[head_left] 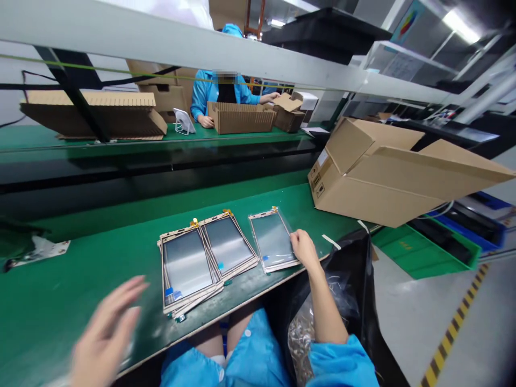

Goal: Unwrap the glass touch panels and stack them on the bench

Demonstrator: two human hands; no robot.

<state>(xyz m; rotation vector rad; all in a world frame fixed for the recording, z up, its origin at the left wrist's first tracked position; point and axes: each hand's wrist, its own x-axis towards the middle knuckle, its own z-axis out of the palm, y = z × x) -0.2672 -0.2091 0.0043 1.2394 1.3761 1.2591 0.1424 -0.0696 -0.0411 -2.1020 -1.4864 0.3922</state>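
Observation:
My right hand is closed at the right edge of a flat screen panel that has a clear plastic cover and lies on the green bench. Its fingers pinch the edge; whether they grip the panel or just its film is hard to see. To the left, two overlapping stacks of similar framed panels lie side by side, the left stack and the middle stack, with orange flex tails at the top and blue tabs below. My left hand, blurred by motion, hovers left of the stacks with thumb and fingers apart, holding nothing.
An open cardboard box stands tilted at the bench's right end. Below it are a black bag and a green bin. Across the raised shelf, a person in blue handles a cardboard tray. A white rail crosses above.

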